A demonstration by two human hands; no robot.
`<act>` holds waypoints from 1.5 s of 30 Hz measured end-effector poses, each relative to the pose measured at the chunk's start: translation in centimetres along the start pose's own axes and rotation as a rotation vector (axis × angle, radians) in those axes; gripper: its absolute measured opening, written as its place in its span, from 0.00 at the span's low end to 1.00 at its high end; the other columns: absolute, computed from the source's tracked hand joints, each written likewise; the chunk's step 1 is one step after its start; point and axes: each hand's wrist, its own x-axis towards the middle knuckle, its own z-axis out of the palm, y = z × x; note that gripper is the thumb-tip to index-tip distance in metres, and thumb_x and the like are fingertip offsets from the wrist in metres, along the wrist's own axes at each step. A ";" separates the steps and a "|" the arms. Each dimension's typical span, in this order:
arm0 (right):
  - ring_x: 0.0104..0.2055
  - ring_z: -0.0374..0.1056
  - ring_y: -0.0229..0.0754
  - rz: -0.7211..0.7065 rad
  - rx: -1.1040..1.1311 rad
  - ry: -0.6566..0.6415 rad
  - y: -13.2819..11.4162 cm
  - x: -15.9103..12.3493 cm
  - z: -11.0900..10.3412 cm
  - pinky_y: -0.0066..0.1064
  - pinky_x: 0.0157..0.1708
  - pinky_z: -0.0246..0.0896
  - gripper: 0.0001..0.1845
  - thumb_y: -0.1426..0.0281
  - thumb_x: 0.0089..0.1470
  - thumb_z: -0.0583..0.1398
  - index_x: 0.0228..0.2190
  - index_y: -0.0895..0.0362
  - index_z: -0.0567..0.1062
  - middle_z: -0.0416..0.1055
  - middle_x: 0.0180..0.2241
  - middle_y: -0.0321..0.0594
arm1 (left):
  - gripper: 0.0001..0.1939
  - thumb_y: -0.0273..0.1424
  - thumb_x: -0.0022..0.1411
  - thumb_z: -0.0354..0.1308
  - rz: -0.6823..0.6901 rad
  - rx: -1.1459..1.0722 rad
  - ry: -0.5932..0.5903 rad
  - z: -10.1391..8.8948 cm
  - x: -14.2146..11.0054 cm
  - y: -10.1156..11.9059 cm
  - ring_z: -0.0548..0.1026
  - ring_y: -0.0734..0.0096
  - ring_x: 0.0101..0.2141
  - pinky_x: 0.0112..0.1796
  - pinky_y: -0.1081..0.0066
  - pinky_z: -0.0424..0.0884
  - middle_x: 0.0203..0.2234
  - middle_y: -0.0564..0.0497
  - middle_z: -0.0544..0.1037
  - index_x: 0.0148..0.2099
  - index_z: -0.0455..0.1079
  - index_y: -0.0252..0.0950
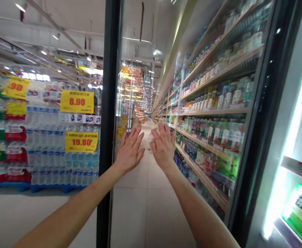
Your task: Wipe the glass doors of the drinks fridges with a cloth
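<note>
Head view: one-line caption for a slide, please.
Left hand and right hand held up at an open glass cooler door, bottle packs and yellow price signs at left.

The left arm (pixel 81 205) and the right arm (pixel 192 203) are bare as far as they show, getting thinner toward the wrists. The left hand (pixel 129 153) and right hand (pixel 164 148) are bare too, with slim fingers (pixel 135 138) and shorter thumbs.
</note>
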 end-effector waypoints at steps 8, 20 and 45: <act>0.63 0.44 0.54 0.432 -0.138 0.360 11.9 -2.2 -3.7 0.57 0.55 0.44 0.23 0.70 0.54 0.50 0.52 0.57 0.64 0.49 0.61 0.53 | 0.34 0.36 0.60 0.49 -0.111 0.051 0.061 1.2 -0.2 1.6 0.46 0.58 0.62 0.58 0.51 0.44 0.61 0.41 0.53 0.65 0.41 0.38; 0.62 0.47 0.53 0.520 -0.177 0.397 15.3 -4.4 -5.0 0.56 0.55 0.46 0.22 0.70 0.55 0.48 0.51 0.58 0.66 0.51 0.59 0.53 | 0.35 0.34 0.60 0.50 -0.116 0.026 0.103 1.6 -0.1 2.5 0.47 0.58 0.61 0.58 0.50 0.44 0.62 0.43 0.49 0.65 0.38 0.40; 0.62 0.46 0.53 0.596 -0.235 0.341 11.5 -9.9 -4.4 0.55 0.55 0.48 0.22 0.72 0.55 0.49 0.52 0.58 0.64 0.50 0.60 0.54 | 0.31 0.33 0.59 0.51 -0.109 -0.006 0.060 3.3 -1.2 7.1 0.51 0.57 0.61 0.58 0.50 0.43 0.60 0.41 0.55 0.63 0.49 0.38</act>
